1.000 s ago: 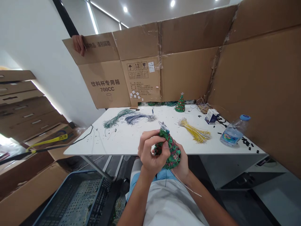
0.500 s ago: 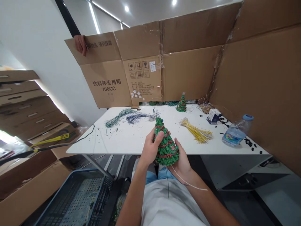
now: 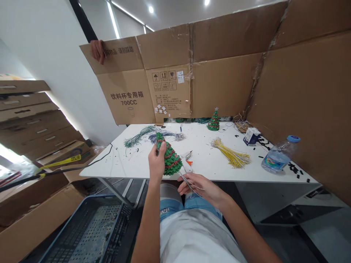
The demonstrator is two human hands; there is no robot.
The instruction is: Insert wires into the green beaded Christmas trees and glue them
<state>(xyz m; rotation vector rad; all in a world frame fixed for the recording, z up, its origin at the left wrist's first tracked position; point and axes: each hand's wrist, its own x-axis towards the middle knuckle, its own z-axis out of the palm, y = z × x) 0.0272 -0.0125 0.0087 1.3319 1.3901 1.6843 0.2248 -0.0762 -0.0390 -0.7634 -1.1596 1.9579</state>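
Observation:
My left hand [image 3: 157, 162] grips a small green Christmas tree [image 3: 170, 157] wound with red garland, its thumb across the upper branches. The tree tilts, tip to the upper left and base to the lower right. Thin wires [image 3: 187, 179] trail out of the base. My right hand [image 3: 204, 188] has its fingers closed around these wires, just below the tree; the fingertips are partly hidden. Behind the hands, a white tool with an orange trigger [image 3: 189, 163], which looks like a glue gun, lies on the table.
Green wires [image 3: 138, 137], blue wires [image 3: 164, 136] and a yellow wire bundle [image 3: 231, 153] lie on the white table [image 3: 128, 160]. Another tree [image 3: 214, 120], a small box [image 3: 251, 136] and a water bottle [image 3: 279, 155] stand there. A cardboard wall [image 3: 225, 84] rises behind; another person's hand [image 3: 98, 51] holds its top.
My left hand has carried the tree left and tilted it more. My right hand has left the tree's side and closed on the wires below its base. The white tool has come into view.

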